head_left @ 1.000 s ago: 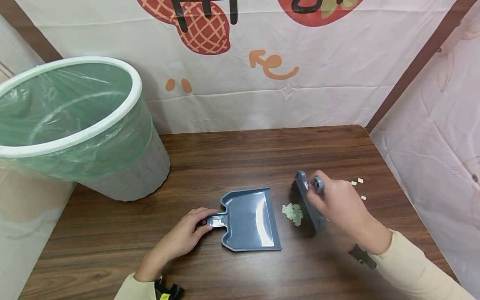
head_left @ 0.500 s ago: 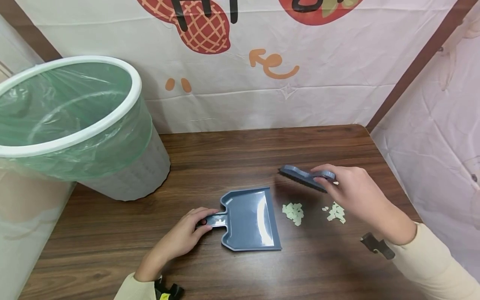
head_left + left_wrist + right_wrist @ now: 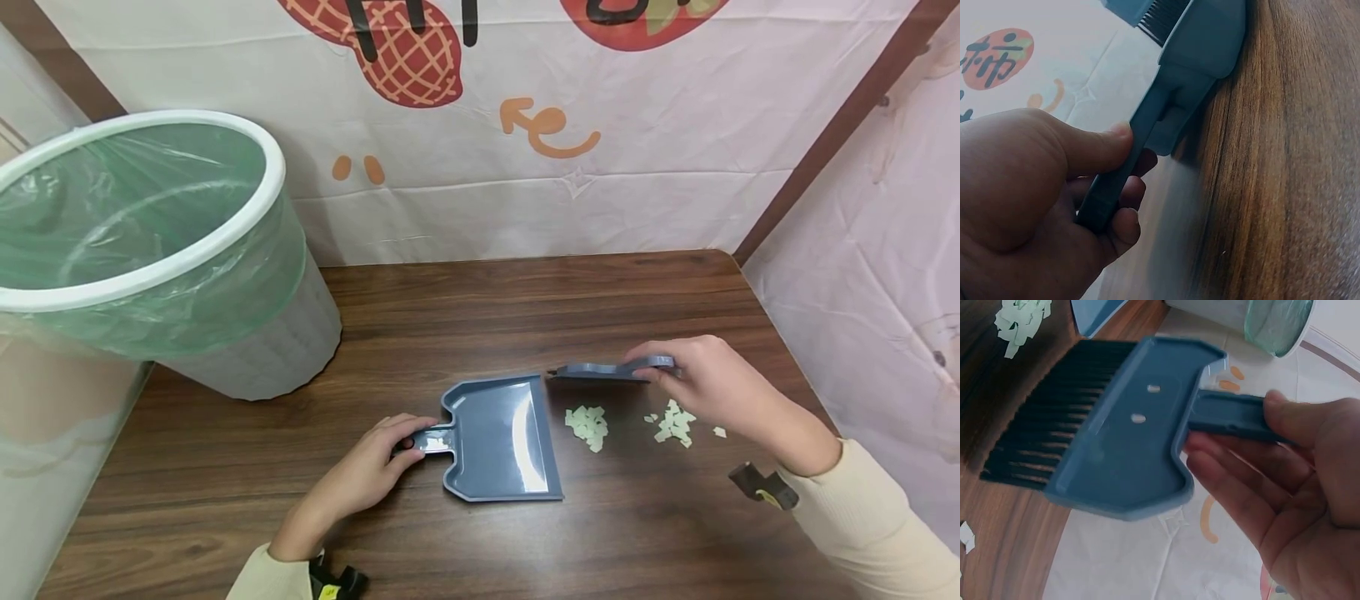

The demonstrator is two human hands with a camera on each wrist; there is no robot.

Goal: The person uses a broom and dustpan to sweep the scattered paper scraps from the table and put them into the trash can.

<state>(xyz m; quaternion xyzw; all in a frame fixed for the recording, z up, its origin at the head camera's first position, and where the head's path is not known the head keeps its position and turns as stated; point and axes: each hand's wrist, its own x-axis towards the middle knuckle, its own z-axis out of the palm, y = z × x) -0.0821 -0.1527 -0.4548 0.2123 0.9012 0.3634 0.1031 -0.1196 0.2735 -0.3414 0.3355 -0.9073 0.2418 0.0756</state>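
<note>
A blue-grey dustpan [image 3: 495, 442] lies on the table, its lip toward the right. My left hand [image 3: 375, 467] grips its handle [image 3: 1125, 169], thumb on one side and fingers curled on the other. In my right hand [image 3: 705, 379] is a matching hand brush [image 3: 600, 371], pinched by the handle between thumb and fingers. In the right wrist view the dark bristles [image 3: 1060, 415] point toward the tabletop. A heap of pale green paper scraps [image 3: 587, 427] lies just right of the dustpan's lip. A second scrap heap [image 3: 675, 423] sits below my right hand, with a stray scrap [image 3: 719, 432] beside it.
A large bin [image 3: 258, 333] with a white rim and green liner stands at the table's back left. A printed white cloth [image 3: 465, 208] hangs behind the brown wooden table [image 3: 450, 317]. Another pale cloth [image 3: 862, 233] borders the right side.
My right hand has lifted the brush from beside the near scrap heap and moved it back, turning it sideways. The second scrap heap has come into view. My left hand and the dustpan stay put.
</note>
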